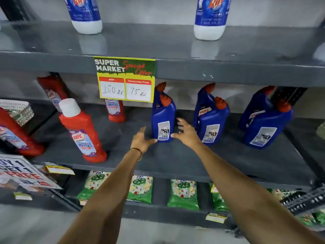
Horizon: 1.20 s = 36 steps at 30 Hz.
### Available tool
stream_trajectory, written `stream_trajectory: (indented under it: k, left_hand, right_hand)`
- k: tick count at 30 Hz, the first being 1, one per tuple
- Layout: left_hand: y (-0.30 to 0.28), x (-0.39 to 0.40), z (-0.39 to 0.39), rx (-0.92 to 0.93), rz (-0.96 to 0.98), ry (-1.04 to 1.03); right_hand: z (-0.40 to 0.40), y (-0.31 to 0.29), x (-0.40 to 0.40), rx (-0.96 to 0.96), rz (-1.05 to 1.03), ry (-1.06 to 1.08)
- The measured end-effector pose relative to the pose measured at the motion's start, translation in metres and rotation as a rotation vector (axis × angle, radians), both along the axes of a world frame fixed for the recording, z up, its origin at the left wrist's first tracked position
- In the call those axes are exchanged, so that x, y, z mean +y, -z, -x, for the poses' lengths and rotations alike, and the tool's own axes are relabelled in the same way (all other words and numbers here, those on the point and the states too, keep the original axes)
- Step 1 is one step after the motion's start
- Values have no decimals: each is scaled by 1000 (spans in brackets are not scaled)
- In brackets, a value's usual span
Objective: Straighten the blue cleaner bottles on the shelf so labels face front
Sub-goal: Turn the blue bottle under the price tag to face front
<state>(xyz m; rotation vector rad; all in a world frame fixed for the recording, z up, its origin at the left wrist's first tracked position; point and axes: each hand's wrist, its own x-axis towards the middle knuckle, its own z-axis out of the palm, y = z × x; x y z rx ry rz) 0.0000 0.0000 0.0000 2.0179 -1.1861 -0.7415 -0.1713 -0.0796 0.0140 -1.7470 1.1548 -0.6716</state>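
Red cleaner bottles [82, 131] seen at left of middle shelf [175, 161]. Left hand [141, 140] spread open, thumb touching base of leftmost blue bottle [163, 117]. Bottle upright, back label turned to front. Right hand [186, 132] open, fingers splayed, thumb at bottle's other side. Further blue bottles [211, 120] stood to right, back labels shown.

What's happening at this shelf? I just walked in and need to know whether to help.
A person is tidying the blue cleaner bottles on the middle shelf. The left hand and right hand are spread at either side of the leftmost blue bottle, at its base. Its back label faces out, so it has yet to be turned. The two blue bottle pairs to the right also show back labels.
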Motion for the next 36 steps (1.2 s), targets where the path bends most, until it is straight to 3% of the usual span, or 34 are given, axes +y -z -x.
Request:
stream_trajectory:
  k: [5, 19, 25, 30, 36]
  left_hand:
    - [-6, -23, -7, 133, 36, 11]
    - [3, -49, -11, 124, 41, 100]
    - [0, -35, -14, 146, 182, 122]
    - [0, -32, 0, 55, 260, -11]
    - [1, -25, 22, -251, 384, -8]
  right_hand:
    - [-8, 5, -16, -14, -110, -29]
    - [-19, 19, -26, -125, -146, -3]
    - [-13, 3, -25, -179, -170, -65]
    - [-21, -12, -15, -272, -156, -14]
    - [-46, -15, -4, -249, -24, 119]
